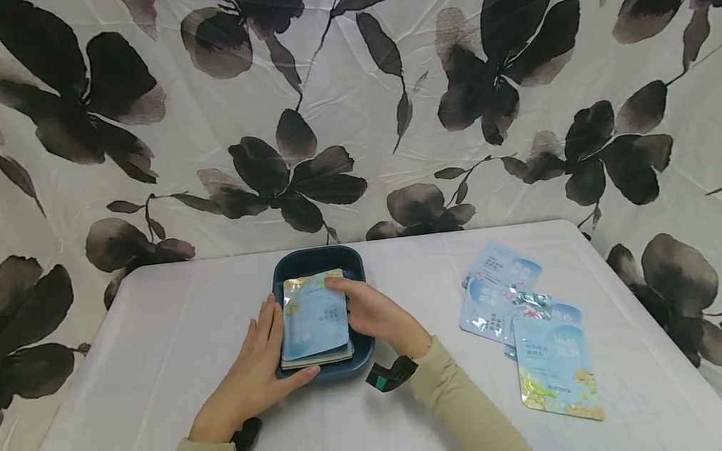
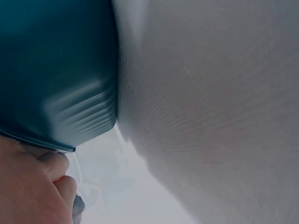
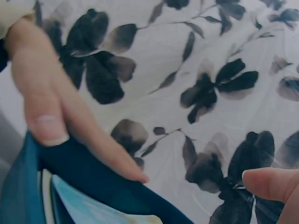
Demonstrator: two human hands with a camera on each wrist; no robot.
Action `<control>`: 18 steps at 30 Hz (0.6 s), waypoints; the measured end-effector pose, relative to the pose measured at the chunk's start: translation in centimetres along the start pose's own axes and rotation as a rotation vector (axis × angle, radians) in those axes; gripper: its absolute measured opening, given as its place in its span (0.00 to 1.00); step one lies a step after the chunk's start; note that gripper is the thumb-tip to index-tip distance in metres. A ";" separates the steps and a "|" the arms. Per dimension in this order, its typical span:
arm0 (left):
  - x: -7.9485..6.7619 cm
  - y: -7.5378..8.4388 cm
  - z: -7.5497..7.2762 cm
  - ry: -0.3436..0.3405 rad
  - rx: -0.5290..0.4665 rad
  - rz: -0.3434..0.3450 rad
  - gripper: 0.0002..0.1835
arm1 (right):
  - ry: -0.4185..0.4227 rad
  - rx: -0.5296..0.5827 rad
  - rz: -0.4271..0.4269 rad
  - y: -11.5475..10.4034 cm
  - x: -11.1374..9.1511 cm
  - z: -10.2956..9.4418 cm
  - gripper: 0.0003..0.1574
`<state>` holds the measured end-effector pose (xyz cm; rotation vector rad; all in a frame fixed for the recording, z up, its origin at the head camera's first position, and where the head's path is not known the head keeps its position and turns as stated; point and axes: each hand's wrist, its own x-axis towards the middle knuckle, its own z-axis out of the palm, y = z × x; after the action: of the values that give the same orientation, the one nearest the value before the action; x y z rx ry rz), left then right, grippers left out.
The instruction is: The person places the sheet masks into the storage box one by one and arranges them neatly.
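Note:
A dark blue tub holds a stack of light blue flat sachets, and the top sachet lies face up. My left hand rests along the tub's left side with straight fingers; its thumb reaches across the front of the stack. My right hand is at the tub's right side, its thumb over the top sachet in the head view. In the right wrist view that thumb is straight, apart from the sachet; the other fingers are hidden. The left wrist view shows the tub's ribbed wall.
Several more light blue sachets lie loosely overlapped on the right of the white-covered table. A white curtain with dark flowers hangs behind the table's far edge.

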<state>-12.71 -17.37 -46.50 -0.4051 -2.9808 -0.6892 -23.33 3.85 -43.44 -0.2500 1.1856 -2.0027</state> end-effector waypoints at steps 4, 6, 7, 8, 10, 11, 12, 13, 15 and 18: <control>0.0 0.0 0.0 -0.001 -0.003 -0.001 0.67 | 0.052 -0.072 -0.022 0.4 0.1 0.5 0.45; 0.0 0.0 -0.1 -0.001 0.003 0.001 0.66 | 0.093 -0.114 -0.036 0.5 0.0 0.7 0.45; 0.0 0.0 -0.1 -0.002 0.003 0.002 0.67 | 0.113 -0.132 -0.043 0.4 0.0 0.8 0.44; 0.0 0.0 -0.1 -0.002 0.003 0.003 0.67 | 0.131 -0.146 -0.049 0.4 0.0 0.8 0.44; 0.0 0.0 -0.1 -0.004 0.004 0.004 0.67 | 0.157 -0.166 -0.061 0.2 -0.2 0.9 0.42; 0.0 0.1 -0.1 -0.005 0.003 0.003 0.67 | 0.163 -0.173 -0.066 0.1 -0.3 0.9 0.42; 0.0 0.1 -0.1 -0.006 0.001 0.001 0.67 | 0.168 -0.178 -0.071 0.0 -0.5 0.9 0.41; 0.0 0.1 -0.1 -0.008 -0.002 -0.001 0.67 | 0.173 -0.181 -0.074 -0.1 -0.6 0.9 0.40; 0.0 0.1 -0.1 -0.010 -0.003 -0.004 0.66 | 0.177 -0.184 -0.079 -0.5 -0.9 0.9 0.39; 0.0 0.2 -0.1 -0.014 -0.003 -0.010 0.66 | 0.163 -0.178 -0.085 -1.0 -1.3 0.8 0.38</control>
<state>-12.67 -17.24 -46.32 -0.3963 -2.9973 -0.6941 -22.57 4.48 -41.96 -0.2326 1.4815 -2.0230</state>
